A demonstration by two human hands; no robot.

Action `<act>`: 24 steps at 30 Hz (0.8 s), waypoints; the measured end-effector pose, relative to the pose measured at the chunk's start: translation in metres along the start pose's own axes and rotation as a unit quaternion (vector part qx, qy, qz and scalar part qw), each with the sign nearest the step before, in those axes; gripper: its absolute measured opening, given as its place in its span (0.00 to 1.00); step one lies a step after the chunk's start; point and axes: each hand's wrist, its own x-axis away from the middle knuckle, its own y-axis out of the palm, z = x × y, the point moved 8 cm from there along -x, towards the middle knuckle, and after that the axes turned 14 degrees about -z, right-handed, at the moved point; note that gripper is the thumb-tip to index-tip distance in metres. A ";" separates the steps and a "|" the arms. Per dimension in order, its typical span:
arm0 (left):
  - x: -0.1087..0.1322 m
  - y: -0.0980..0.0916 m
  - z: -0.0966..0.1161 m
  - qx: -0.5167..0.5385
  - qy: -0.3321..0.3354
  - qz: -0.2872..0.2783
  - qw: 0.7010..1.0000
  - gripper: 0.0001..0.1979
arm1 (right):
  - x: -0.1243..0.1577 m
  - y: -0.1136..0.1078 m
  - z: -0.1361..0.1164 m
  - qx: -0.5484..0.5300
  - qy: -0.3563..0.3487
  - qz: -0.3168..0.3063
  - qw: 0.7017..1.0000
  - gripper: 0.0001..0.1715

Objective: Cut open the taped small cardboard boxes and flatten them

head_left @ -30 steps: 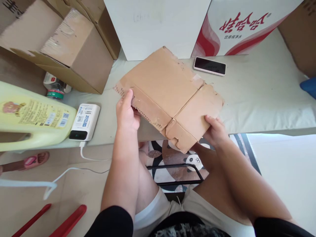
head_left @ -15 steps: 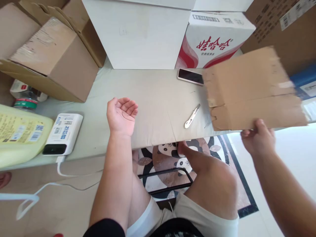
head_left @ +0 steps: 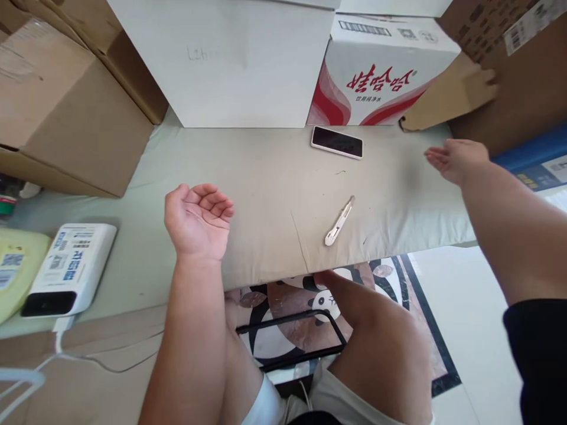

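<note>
My left hand (head_left: 199,221) rests palm up at the table's front, with its fingers loosely curled and nothing in it. Over the right part of the table, my right hand (head_left: 460,160) is empty, its fingers slightly bent and loosely extended. Beyond it, a brown cardboard sheet (head_left: 449,97) stands tilted in the gap between the white-and-red carton and a large brown box. Between my hands lies a white utility knife (head_left: 340,221). A phone (head_left: 337,142) with a dark screen lies behind the knife.
The white-and-red carton (head_left: 381,65) and a large white box (head_left: 239,71) line the back. Brown boxes (head_left: 88,124) stand at the left, near a white power bank (head_left: 71,268) with a cable and a yellow container (head_left: 20,271). A blue box (head_left: 535,153) sits at the right.
My right hand has moved up and back and let go of the cardboard sheet, which now stands in the gap at the back right. My left hand keeps its palm-up pose.
</note>
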 end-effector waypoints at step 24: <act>0.010 -0.055 0.047 0.066 0.054 0.001 0.996 0.13 | 0.242 0.452 -0.107 0.185 -0.298 -0.497 0.794 0.18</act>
